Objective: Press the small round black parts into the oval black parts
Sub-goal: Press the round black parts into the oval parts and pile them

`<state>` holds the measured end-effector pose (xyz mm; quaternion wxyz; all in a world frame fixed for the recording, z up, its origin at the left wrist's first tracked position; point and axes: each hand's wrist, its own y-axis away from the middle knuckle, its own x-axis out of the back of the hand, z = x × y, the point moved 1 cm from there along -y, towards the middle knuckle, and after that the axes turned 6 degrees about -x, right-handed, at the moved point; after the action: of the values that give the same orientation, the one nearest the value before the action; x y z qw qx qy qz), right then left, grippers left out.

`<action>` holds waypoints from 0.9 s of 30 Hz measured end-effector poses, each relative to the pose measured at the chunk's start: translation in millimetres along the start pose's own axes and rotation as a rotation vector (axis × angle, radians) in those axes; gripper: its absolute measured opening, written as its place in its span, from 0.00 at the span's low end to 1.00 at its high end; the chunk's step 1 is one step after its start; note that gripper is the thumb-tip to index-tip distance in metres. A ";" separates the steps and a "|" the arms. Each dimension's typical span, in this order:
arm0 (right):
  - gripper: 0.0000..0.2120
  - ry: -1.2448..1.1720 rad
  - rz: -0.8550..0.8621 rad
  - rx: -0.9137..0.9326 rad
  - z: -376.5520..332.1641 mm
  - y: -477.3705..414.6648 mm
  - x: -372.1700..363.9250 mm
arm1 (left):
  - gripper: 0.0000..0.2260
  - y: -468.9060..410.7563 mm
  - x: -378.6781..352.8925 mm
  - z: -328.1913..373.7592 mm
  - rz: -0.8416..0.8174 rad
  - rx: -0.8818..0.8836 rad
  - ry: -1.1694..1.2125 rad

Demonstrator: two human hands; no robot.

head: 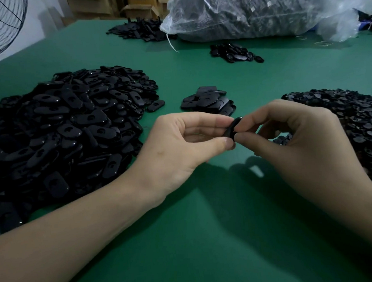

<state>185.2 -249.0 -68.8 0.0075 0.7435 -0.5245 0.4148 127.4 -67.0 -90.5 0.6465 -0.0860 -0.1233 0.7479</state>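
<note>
Oval black part (pixel 234 127), held above worktop (pixel 207 226), pinched by left grip (pixel 181 145) and right grip (pixel 293 138); small round part hidden from view; risk: off-centre pressing may seat it crooked or flick it loose.

oval parts pile (pixel 67 130) left, round parts pile (pixel 353 122) right, bag (pixel 259 7) behind
</note>
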 end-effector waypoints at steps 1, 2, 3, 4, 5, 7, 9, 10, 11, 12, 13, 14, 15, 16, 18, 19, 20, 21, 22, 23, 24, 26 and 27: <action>0.05 -0.015 -0.006 -0.018 0.2 -0.1 -0.4 | 0.12 0.2 -0.4 -0.2 0.004 -0.016 -0.014; 0.04 -0.027 -0.014 -0.033 0.5 -0.1 -0.8 | 0.12 0.7 -1.0 -0.4 0.010 -0.035 -0.037; 0.03 -0.034 -0.022 -0.044 0.6 -0.1 -0.9 | 0.13 1.2 -1.3 -0.1 0.020 -0.057 -0.071; 0.03 -0.038 -0.028 -0.051 0.6 -0.1 -1.1 | 0.13 1.8 -1.5 0.0 0.034 -0.080 -0.112; 0.02 -0.040 -0.033 -0.057 0.6 -0.2 -1.3 | 0.13 2.5 -1.6 0.7 0.050 -0.101 -0.155; 0.02 -0.042 -0.035 -0.069 0.4 -0.3 -1.8 | 0.12 3.6 -1.9 2.2 0.086 -0.127 -0.230; 0.02 -0.045 -0.035 -0.082 0.8 -0.3 -2.2 | 0.12 4.3 -2.6 3.3 0.108 -0.139 -0.263; 0.02 -0.051 -0.037 -0.087 1.0 -0.3 -2.5 | 0.12 4.6 -3.0 3.7 0.110 -0.142 -0.274; 0.01 -0.064 -0.039 -0.095 1.2 -0.3 -2.7 | 0.12 4.7 -3.2 4.2 0.108 -0.144 -0.287; 0.01 -0.080 -0.042 -0.105 1.5 -0.4 -3.0 | 0.12 4.8 -3.6 4.4 0.104 -0.146 -0.298; 0.01 -0.097 -0.043 -0.116 1.6 -0.4 -3.3 | 0.12 4.8 -3.6 4.5 0.099 -0.145 -0.302; 0.02 -0.112 -0.044 -0.126 1.8 -0.3 -3.6 | 0.12 4.8 -3.8 4.2 0.094 -0.143 -0.299; 0.02 -0.123 -0.044 -0.134 1.8 0.1 -3.8 | 0.12 4.8 -3.9 3.9 0.089 -0.138 -0.293; 0.02 -0.130 -0.041 -0.138 1.7 0.4 -3.9 | 0.13 4.6 -4.0 3.4 0.083 -0.135 -0.288; 0.02 -0.132 -0.027 -0.139 0.9 1.2 -3.5 | 0.13 4.3 -4.0 2.4 0.074 -0.128 -0.278; 0.02 -0.135 -0.017 -0.140 0.6 1.4 -3.3 | 0.13 4.1 -3.8 2.0 0.069 -0.125 -0.271; 0.02 -0.145 -0.008 -0.143 0.3 1.5 -3.2 | 0.13 3.8 -3.7 1.5 0.061 -0.122 -0.264; 0.02 -0.161 0.000 -0.147 0.2 1.6 -3.1 | 0.13 3.6 -3.5 1.1 0.051 -0.119 -0.257; 0.02 -0.178 0.006 -0.153 0.5 1.6 -3.0 | 0.12 3.4 -3.4 0.5 0.040 -0.115 -0.248; 0.02 -0.192 0.010 -0.158 0.6 1.8 -3.1 | 0.12 3.2 -3.2 -0.3 0.028 -0.108 -0.237; 0.03 -0.202 0.011 -0.162 0.8 1.9 -2.8 | 0.12 3.0 -3.1 -0.9 0.017 -0.102 -0.222; 0.03 -0.210 0.013 -0.158 0.7 2.4 -2.3 | 0.12 2.4 -2.7 -1.8 0.000 -0.091 -0.184; 0.03 -0.199 0.016 -0.145 0.7 2.8 -1.9 | 0.12 2.0 -2.4 -2.0 -0.005 -0.083 -0.157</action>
<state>183.2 -249.0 -71.6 0.0057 0.7742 -0.5572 0.3001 126.5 -69.5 -93.1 0.6324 -0.0535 -0.2047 0.7452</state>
